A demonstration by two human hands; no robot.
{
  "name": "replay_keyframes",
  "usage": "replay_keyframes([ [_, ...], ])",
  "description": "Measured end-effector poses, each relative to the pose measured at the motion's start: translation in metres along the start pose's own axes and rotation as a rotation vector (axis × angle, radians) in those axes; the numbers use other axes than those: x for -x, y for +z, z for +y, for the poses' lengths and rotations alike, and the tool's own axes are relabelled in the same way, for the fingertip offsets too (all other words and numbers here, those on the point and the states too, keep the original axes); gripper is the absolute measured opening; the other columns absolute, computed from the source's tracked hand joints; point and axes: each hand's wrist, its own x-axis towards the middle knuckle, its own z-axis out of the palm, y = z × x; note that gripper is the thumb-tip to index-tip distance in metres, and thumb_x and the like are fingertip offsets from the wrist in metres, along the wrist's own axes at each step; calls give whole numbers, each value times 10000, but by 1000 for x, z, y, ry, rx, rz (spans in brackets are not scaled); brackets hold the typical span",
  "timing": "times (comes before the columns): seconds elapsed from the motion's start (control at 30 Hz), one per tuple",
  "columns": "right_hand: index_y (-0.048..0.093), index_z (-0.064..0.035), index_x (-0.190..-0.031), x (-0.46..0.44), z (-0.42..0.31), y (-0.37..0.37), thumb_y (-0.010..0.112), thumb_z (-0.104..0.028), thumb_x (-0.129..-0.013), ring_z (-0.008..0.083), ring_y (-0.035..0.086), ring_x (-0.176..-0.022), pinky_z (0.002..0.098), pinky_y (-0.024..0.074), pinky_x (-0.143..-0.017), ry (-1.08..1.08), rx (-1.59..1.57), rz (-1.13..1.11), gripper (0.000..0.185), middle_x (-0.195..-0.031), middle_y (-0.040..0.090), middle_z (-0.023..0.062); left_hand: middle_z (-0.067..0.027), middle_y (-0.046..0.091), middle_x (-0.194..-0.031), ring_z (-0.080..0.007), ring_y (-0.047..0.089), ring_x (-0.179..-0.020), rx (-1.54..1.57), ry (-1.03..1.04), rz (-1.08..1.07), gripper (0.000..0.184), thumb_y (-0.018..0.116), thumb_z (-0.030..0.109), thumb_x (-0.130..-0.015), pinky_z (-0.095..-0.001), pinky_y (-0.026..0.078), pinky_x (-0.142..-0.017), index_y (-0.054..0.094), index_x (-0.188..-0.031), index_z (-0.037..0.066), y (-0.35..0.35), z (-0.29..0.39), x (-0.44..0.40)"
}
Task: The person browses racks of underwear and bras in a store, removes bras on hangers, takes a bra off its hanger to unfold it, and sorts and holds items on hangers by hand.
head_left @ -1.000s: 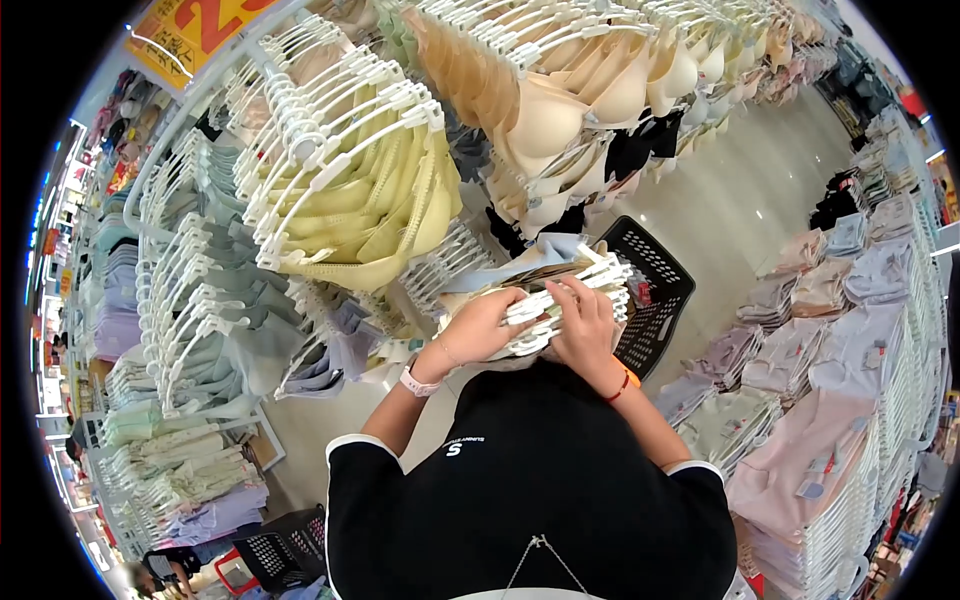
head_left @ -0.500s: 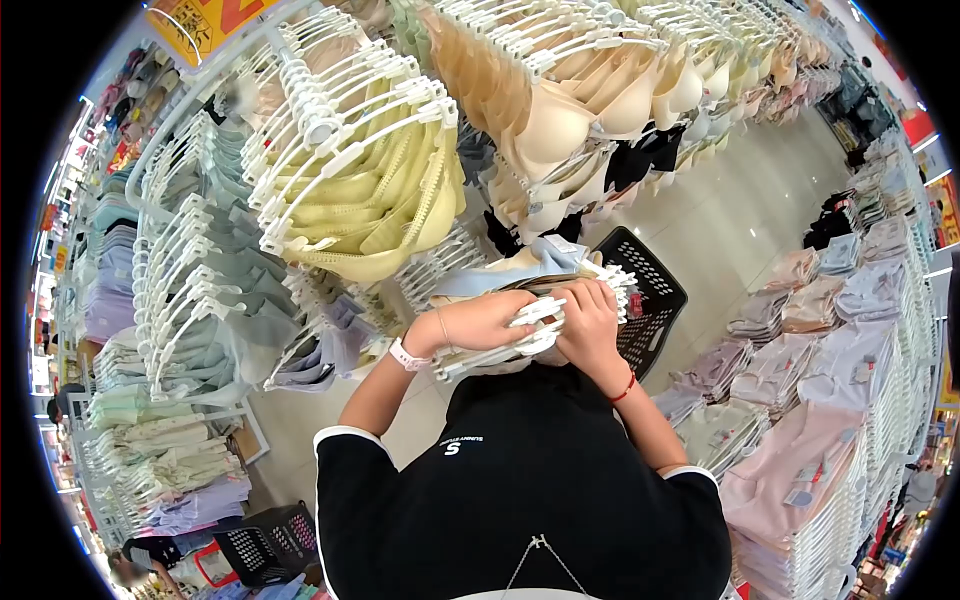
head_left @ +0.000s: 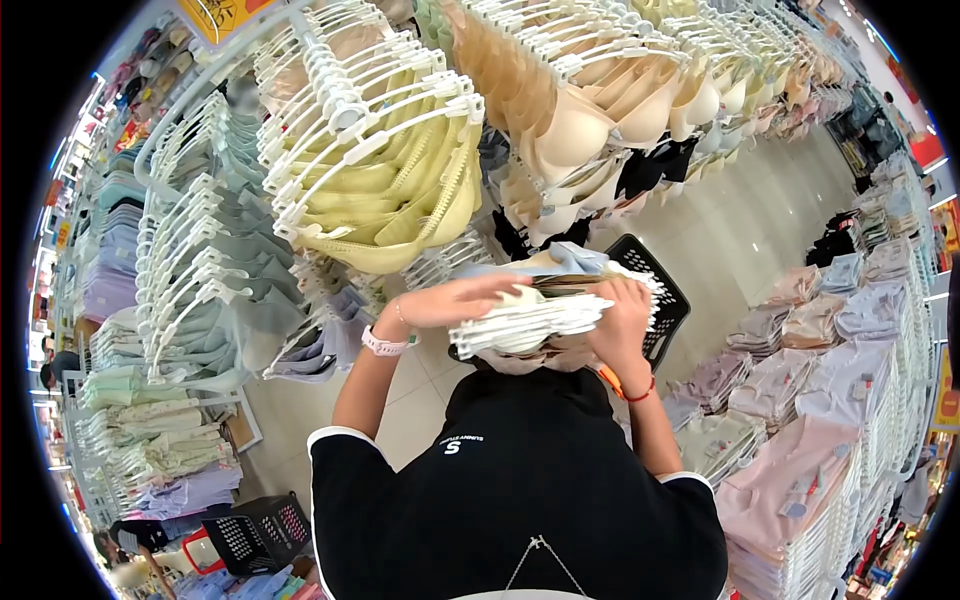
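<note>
A bundle of bras on white hangers (head_left: 530, 325) is held in front of my chest, with the hangers stacked close together. My right hand (head_left: 624, 312) has its fingers wrapped round the right end of the hangers. My left hand (head_left: 462, 299) lies stretched out over the left end, fingers extended and palm hidden; whether it touches the hangers I cannot tell. At the far side of the bundle shows a light blue bra (head_left: 570, 261). Just past my right hand stands a black perforated basket (head_left: 674, 308), partly covered by the bundle.
Yellow bras (head_left: 400, 205) hang on a rack ahead to the left, with beige bras (head_left: 570, 130) beside them. Folded garments on hangers (head_left: 785, 480) line the right side. Another black basket (head_left: 245, 535) and a person (head_left: 140, 540) are at the lower left.
My left hand has loosened from the hangers and its fingers are straightened. The held hangers now lie flatter and more spread out. An orange strip now shows near my right wrist.
</note>
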Motion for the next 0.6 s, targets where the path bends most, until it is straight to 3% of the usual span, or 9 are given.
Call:
replay_keyframes([
  [0.07,565,-70,-776,-5,7,-8,625,-76,-615,256,529,-766,359,355,-775,58,18,53,173,-737,549,62,-113,355,-1392,-229,337,-1274,-90,118,156,656,462,463,-899,-373,280,-1042,322,-1374,33,-6,-14,8],
  [0.1,575,-70,-776,-7,11,-11,632,-89,-614,252,527,-765,354,354,-769,98,16,50,172,-737,547,59,-134,346,-1395,-247,324,-1287,58,84,179,821,583,554,-796,-381,254,-1060,328,-1364,19,0,-17,11],
  [0.13,586,-71,-776,-8,15,-13,639,-101,-614,248,525,-763,350,353,-762,138,15,49,173,-738,546,55,-148,341,-1396,-247,323,-1288,-31,199,195,1025,735,564,-639,-385,228,-1072,294,-1370,-4,4,-13,12],
  [0.2,599,-73,-772,-7,21,-18,642,-110,-615,245,520,-759,344,353,-752,189,-4,38,167,-737,543,50,-149,341,-1395,-243,323,-1288,-108,232,315,1174,804,561,-526,-391,212,-1078,244,-1378,-19,33,0,4],
  [0.23,601,-74,-769,-7,23,-19,639,-108,-617,246,518,-757,344,352,-749,198,-26,27,161,-736,541,49,-145,373,-1368,-238,346,-1273,-512,242,379,1160,849,448,-534,-392,246,-1063,206,-1389,2,36,-2,2],
  [0.33,601,-72,-770,-8,22,-23,625,-96,-625,248,510,-742,348,354,-739,187,-67,25,148,-727,540,46,-133,406,-1332,-235,374,-1252,-414,212,495,1114,881,299,-531,-384,291,-1038,215,-1379,20,42,-10,-5],
  [0.37,602,-71,-768,-7,24,-24,623,-94,-627,247,511,-742,350,354,-740,183,-59,-1,145,-726,542,45,-113,467,-1268,-211,448,-1178,-391,227,536,954,864,151,-561,-357,355,-988,312,-1328,25,43,-7,-8],
  [0.5,603,-66,-761,-5,31,-26,619,-90,-636,245,520,-755,356,355,-758,198,-96,-56,128,-760,580,39,-109,571,-1119,-144,542,-1012,-452,185,656,619,787,111,-656,-302,427,-889,460,-1162,-27,53,-41,-17],
  [0.6,619,-72,-814,-2,34,-30,615,-74,-663,237,547,-852,364,350,-837,203,-150,-161,151,-857,619,41,-124,573,-997,-221,538,-942,-121,264,654,503,780,163,-649,-309,428,-832,559,-1061,-22,66,-45,-27],
])
